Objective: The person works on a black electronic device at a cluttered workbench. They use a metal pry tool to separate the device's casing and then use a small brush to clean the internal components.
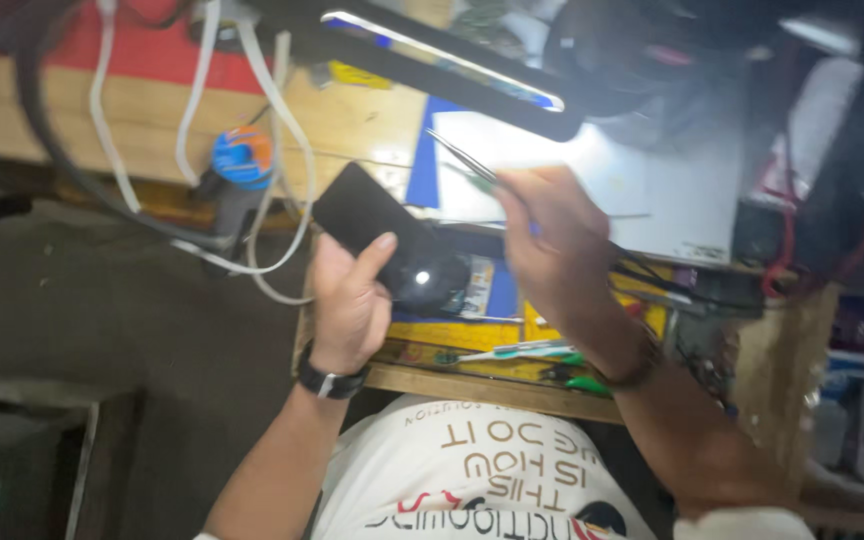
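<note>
So we've got the phone [372,215] in our left hand [347,300], held tilted over the near left part of the workbench [472,385]. Our right hand [552,250] is just to the right of it, with tweezers [462,155] sticking up and to the left from the fingers, ending above the phone's far end. The desk lamp [442,65] stretches across behind both hands. Left of the phone, a bunch of cables [272,110] hangs down past the bench edge. Near the front edge of the bench, between our forearms, a couple of screwdrivers [532,352] lie flat. There's a work mat [672,190] behind our right hand.
</note>
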A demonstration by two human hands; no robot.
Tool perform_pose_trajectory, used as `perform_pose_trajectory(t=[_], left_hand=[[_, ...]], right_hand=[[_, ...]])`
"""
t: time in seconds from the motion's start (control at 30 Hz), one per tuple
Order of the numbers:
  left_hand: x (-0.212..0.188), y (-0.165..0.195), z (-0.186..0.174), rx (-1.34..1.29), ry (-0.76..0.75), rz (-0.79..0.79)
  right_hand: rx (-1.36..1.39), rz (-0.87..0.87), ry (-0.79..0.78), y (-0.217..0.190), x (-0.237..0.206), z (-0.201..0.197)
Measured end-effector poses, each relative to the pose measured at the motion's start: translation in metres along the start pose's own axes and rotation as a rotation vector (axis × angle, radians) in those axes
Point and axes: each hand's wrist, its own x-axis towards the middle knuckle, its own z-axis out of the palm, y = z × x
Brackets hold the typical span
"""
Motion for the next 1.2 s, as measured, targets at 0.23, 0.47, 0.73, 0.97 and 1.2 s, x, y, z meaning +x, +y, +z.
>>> perform_pose_trajectory(t=[0.23, 0.47, 0.73, 0.97, 1.2], left_hand=[[0.002, -0.002, 0.002, -0.121, -0.060, -0.041], [0.002, -0.007, 0.001, -0.166, -0.113, -0.088], [0.004, -0.010, 0.000, -0.175, -0.157, -0.113], [0.005, -0.010, -0.001, -0.203, -0.174, -0.123], [0.004, -0.012, -0.001, -0.207, -0.194, -0.143]], right_hand=[[-0.082, -0.005, -0.023, -0.012, -0.046, -0.030], [-0.086, -0.001, -0.028, 0.000, -0.070, -0.023], [-0.083, -0.029, -0.038, 0.007, -0.071, -0.020], [-0.064, -0.031, -0.038, 0.007, -0.072, -0.019], [-0.085, -0.037, -0.050, 0.009, -0.074, -0.020]])
